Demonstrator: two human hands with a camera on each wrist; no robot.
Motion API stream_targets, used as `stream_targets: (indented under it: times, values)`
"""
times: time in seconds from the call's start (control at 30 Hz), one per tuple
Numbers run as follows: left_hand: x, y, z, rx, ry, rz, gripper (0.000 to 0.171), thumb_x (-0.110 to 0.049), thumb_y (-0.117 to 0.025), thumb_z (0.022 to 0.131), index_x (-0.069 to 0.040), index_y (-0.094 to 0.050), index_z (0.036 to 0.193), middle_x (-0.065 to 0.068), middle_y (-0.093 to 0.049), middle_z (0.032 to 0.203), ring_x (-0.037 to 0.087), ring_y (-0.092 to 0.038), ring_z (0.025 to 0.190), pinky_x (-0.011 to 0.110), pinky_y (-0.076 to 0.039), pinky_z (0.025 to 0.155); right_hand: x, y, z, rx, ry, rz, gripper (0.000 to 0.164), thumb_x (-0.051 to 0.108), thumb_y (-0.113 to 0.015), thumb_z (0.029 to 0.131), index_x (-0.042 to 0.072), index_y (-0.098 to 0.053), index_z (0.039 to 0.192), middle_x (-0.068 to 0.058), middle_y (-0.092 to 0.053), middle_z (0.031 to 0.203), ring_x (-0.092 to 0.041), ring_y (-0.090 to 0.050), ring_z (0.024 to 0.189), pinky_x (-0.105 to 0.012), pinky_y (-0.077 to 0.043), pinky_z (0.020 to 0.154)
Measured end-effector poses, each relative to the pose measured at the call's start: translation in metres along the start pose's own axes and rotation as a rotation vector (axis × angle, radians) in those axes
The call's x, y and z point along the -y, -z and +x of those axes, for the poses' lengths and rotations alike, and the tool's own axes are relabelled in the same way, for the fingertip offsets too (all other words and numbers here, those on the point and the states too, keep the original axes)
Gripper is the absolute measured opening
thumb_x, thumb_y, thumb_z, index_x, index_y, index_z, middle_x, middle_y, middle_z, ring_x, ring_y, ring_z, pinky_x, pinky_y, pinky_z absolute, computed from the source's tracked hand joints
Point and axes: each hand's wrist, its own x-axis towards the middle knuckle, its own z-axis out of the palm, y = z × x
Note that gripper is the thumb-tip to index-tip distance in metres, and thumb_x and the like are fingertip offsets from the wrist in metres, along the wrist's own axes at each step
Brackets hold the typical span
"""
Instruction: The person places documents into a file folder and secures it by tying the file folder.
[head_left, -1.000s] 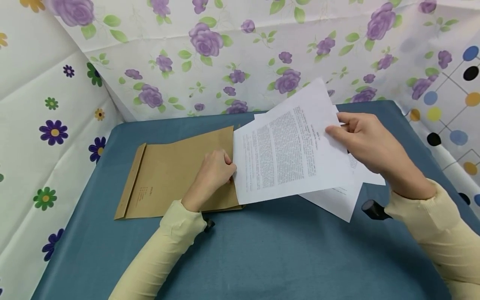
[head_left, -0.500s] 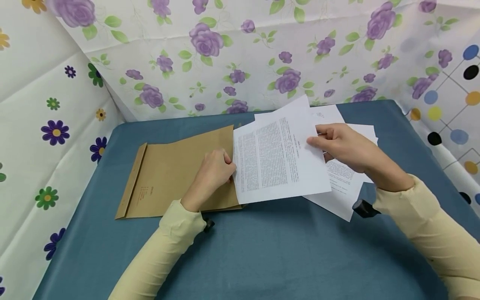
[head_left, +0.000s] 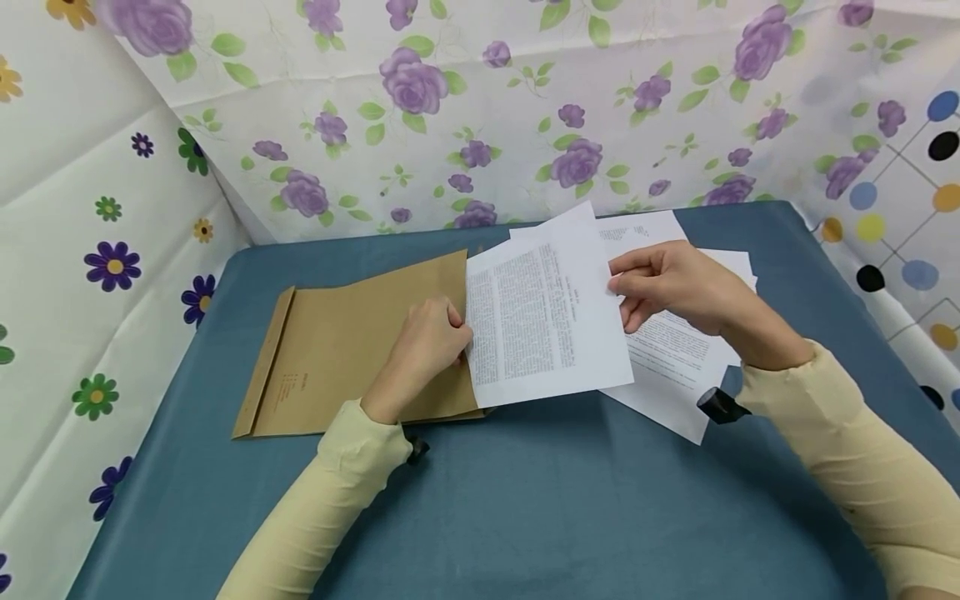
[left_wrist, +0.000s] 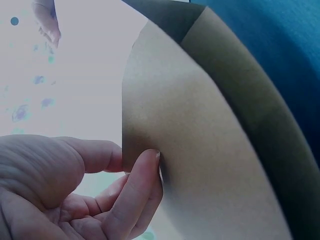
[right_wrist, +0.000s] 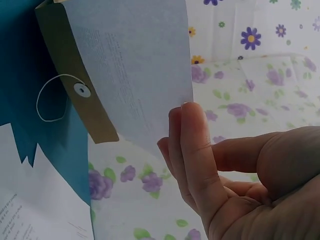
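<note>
In the head view a brown paper envelope [head_left: 352, 358] lies on the table, its opening facing right. My left hand [head_left: 426, 337] pinches the edge of that opening between thumb and fingers; the left wrist view shows the envelope's mouth [left_wrist: 190, 22] gaping. A white printed sheet of paper [head_left: 528, 317] sticks out of the opening, its left part hidden inside. My right hand [head_left: 663, 283] holds the sheet by its right edge, raised and tilted off the table. On the envelope's underside, the right wrist view shows a white button [right_wrist: 82, 90] with a loop of string [right_wrist: 38, 102].
Other printed sheets [head_left: 678, 375] lie overlapping on the right of the blue tablecloth [head_left: 525, 500], partly under the right hand. Flowered cloth [head_left: 450, 108] hangs behind the table. Black wrist cameras [head_left: 722, 406] sit below the sleeves.
My right hand has moved left and slightly down with the sheet, and less of the sheet shows outside the envelope. The loose sheets are more exposed. My left hand has stayed in place.
</note>
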Motion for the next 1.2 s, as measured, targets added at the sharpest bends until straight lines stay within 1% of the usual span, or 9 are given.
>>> stream_targets:
  times: [0.1,0.27,0.37,0.6,0.83,1.2]
  values:
    - [0.0,0.0,0.0,-0.002,-0.004,0.0,0.011,-0.001,-0.058,0.09,-0.003,-0.062,0.08,0.011,-0.066,0.075,0.02,-0.065,0.053,0.027,-0.041,0.048,-0.001,-0.003,0.004,0.0,-0.001,0.013,0.052,0.006,-0.061,0.103,-0.015,-0.043,0.146,-0.022,-0.07,0.11,-0.023,-0.071,0.068,-0.038,-0.061,0.073]
    - [-0.001,0.0,0.0,-0.003,-0.005,-0.007,0.009,-0.001,-0.059,0.091,-0.003,-0.061,0.082,0.012,-0.066,0.078,0.02,-0.065,0.052,0.027,-0.041,0.048,-0.003,-0.008,0.01,0.011,-0.002,0.024,0.048,0.003,-0.061,0.102,-0.017,-0.045,0.143,-0.016,-0.072,0.095,-0.022,-0.07,0.066,-0.038,-0.061,0.071]
    - [-0.001,0.001,-0.001,-0.001,-0.005,-0.011,0.008,-0.001,-0.059,0.091,-0.002,-0.061,0.084,0.012,-0.066,0.079,0.02,-0.065,0.052,0.027,-0.042,0.048,-0.005,-0.011,0.014,0.012,-0.006,0.025,0.047,0.003,-0.061,0.102,-0.016,-0.046,0.142,-0.015,-0.071,0.09,-0.022,-0.07,0.065,-0.036,-0.061,0.07]
    - [-0.003,0.001,0.0,-0.003,0.002,-0.012,0.007,-0.002,-0.059,0.092,-0.002,-0.061,0.085,0.013,-0.066,0.08,0.02,-0.065,0.053,0.027,-0.042,0.048,-0.01,-0.015,0.024,-0.008,-0.011,0.044,0.041,0.003,-0.062,0.102,-0.016,-0.051,0.137,-0.016,-0.071,0.09,-0.021,-0.07,0.065,-0.037,-0.061,0.07]
    - [-0.004,0.002,0.0,-0.021,-0.031,0.002,0.01,-0.002,-0.058,0.09,-0.004,-0.062,0.082,0.011,-0.066,0.076,0.021,-0.063,0.052,0.029,-0.041,0.049,-0.01,-0.023,0.033,-0.001,-0.021,0.085,0.039,0.0,-0.063,0.1,-0.017,-0.051,0.133,-0.014,-0.071,0.083,-0.02,-0.069,0.062,-0.036,-0.061,0.068]
    - [-0.004,0.003,0.001,-0.021,-0.03,0.002,0.012,-0.001,-0.058,0.089,-0.004,-0.063,0.079,0.01,-0.066,0.076,0.021,-0.063,0.052,0.028,-0.04,0.048,-0.011,-0.042,0.047,0.011,-0.042,0.131,0.035,0.0,-0.064,0.099,-0.016,-0.054,0.129,-0.014,-0.071,0.082,-0.019,-0.07,0.062,-0.035,-0.061,0.068]
